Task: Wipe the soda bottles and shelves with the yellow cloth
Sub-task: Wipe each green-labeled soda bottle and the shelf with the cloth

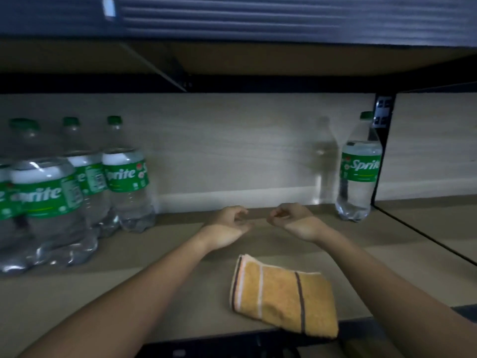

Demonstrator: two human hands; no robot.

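Observation:
A folded yellow cloth [284,295] with dark and white stripes lies on the wooden shelf [180,285], near its front edge. Several clear Sprite bottles [49,200] with green labels and caps stand grouped at the left. One more Sprite bottle [360,169] stands alone at the right by the shelf's upright. My left hand [228,224] and my right hand [291,220] hover side by side above the middle of the shelf, beyond the cloth. Their fingers are loosely curled and hold nothing. Neither hand touches the cloth or a bottle.
The shelf above [232,60] overhangs low across the top. A black metal upright [382,120] separates this bay from the neighbouring bay at the right. A pale wooden back panel [232,151] closes the rear. Bare shelf surface lies between the bottle group and the single bottle.

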